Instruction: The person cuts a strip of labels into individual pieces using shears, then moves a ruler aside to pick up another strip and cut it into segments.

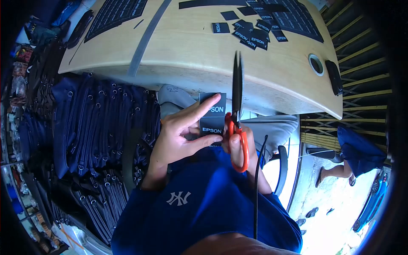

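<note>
My left hand (pixel 180 127) grips a dark strip of EPSON labels (pixel 212 122) between thumb and fingers, with the index finger stretched over its upper part. In my right hand (pixel 239 144) is a pair of scissors (pixel 238 93) with orange-red handles. Its blades point up toward the table and look nearly closed, just right of the strip. The lower end of the strip is partly hidden by my thumb. Several cut EPSON labels (pixel 257 39) lie in a loose pile on the table (pixel 178 46) beyond my hands.
Uncut label sheets (pixel 117 17) lie at the table's far left, with more at the far right. A grey strip (pixel 146 38) hangs over the front edge. A tape roll (pixel 315 64) sits at the right. Dark blue bags (pixel 102 123) are stacked at my left. Another person's leg (pixel 335 171) shows at right.
</note>
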`<action>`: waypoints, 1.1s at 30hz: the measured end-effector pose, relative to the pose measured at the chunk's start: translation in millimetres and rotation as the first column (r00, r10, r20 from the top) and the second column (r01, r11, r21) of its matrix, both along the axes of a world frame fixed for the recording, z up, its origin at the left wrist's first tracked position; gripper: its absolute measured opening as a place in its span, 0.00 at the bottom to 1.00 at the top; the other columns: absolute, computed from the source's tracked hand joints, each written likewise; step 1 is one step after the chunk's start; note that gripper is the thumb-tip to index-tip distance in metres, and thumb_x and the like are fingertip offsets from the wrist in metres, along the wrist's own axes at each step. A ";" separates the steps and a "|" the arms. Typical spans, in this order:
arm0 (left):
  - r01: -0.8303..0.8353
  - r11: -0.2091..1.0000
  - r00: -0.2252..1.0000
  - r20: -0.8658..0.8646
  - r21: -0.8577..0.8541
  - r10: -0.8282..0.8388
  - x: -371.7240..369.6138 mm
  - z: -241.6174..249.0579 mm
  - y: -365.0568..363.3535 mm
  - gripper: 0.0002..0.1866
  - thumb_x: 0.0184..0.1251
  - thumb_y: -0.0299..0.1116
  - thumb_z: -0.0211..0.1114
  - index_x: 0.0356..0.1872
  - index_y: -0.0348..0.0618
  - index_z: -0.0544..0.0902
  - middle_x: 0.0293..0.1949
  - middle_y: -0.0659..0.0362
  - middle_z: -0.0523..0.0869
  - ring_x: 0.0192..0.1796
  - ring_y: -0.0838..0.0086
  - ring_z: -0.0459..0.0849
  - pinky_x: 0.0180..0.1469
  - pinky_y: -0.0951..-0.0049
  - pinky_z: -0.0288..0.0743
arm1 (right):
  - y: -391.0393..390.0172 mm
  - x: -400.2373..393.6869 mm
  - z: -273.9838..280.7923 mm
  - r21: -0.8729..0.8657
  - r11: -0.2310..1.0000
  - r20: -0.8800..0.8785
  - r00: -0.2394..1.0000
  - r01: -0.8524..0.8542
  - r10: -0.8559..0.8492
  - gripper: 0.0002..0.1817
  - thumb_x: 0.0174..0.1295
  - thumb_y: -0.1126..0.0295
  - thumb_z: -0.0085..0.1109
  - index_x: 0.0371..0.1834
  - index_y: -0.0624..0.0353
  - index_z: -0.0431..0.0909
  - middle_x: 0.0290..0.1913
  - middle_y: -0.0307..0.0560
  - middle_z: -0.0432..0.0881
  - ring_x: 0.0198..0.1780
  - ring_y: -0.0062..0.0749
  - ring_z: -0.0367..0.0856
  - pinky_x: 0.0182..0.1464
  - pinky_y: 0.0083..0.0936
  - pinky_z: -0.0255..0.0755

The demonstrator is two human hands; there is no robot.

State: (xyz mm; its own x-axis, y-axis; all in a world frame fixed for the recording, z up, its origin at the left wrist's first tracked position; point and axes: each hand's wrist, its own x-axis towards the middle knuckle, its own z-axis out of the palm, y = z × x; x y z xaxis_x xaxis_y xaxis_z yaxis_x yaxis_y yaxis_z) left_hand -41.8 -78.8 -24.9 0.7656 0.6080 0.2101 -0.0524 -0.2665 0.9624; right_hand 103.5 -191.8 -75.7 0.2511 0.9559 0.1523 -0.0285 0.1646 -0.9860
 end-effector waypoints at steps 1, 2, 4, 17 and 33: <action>0.023 1.000 0.999 0.044 0.003 -0.024 1.4 -1.4 -0.2 0.38 0.47 0.16 0.72 0.64 0.41 0.71 0.61 0.46 0.75 0.53 0.70 0.82 0.42 0.77 0.84 | 1.7 0.0 2.2 -0.003 1.000 -0.002 1.000 0.001 -0.001 0.27 0.66 0.45 0.51 0.31 0.62 0.70 0.19 0.38 0.69 0.21 0.21 0.67 0.24 0.22 0.61; 0.047 0.999 0.995 0.088 0.007 -0.048 2.3 -2.5 -0.5 0.37 0.48 0.18 0.73 0.64 0.40 0.71 0.61 0.47 0.76 0.53 0.69 0.82 0.42 0.77 0.83 | 3.2 0.0 8.5 -0.005 0.999 0.063 0.997 0.040 -0.040 0.21 0.64 0.52 0.56 0.31 0.61 0.70 0.20 0.37 0.68 0.22 0.18 0.65 0.25 0.19 0.59; 0.054 0.998 0.997 0.047 0.035 -0.055 1.7 -4.0 -1.0 0.36 0.49 0.19 0.72 0.64 0.39 0.71 0.60 0.47 0.77 0.55 0.69 0.81 0.45 0.76 0.81 | 5.9 -0.8 19.0 -0.025 0.995 0.058 0.994 0.098 -0.096 0.10 0.57 0.73 0.65 0.30 0.60 0.70 0.22 0.31 0.66 0.24 0.12 0.61 0.26 0.14 0.55; 0.023 0.995 0.998 0.056 0.097 -0.029 0.5 -10.5 3.4 0.23 0.54 0.14 0.68 0.54 0.30 0.78 0.44 0.52 0.82 0.44 0.78 0.82 0.42 0.82 0.77 | 7.5 -3.0 24.0 -0.033 0.989 -0.012 0.989 0.146 -0.147 0.07 0.59 0.77 0.62 0.31 0.61 0.72 0.23 0.30 0.69 0.24 0.08 0.63 0.25 0.11 0.54; 0.257 0.965 0.953 -0.152 -0.042 -0.261 -22.3 12.1 48.6 0.36 0.45 0.13 0.72 0.61 0.33 0.72 0.51 0.51 0.82 0.38 0.84 0.82 0.38 0.86 0.78 | -58.7 56.5 2.0 -0.433 0.848 0.115 0.915 -0.304 0.387 0.43 0.44 0.31 0.63 0.46 0.64 0.73 0.32 0.48 0.73 0.33 0.39 0.73 0.41 0.32 0.67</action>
State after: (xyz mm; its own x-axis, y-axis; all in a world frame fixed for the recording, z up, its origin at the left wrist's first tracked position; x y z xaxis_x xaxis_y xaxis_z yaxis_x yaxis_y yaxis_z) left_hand -64.1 -30.2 -12.8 0.9195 0.3875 0.0656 0.0330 -0.2424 0.9696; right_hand 160.0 -250.5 -73.7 -0.1016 0.9631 -0.2491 0.1851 -0.2277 -0.9560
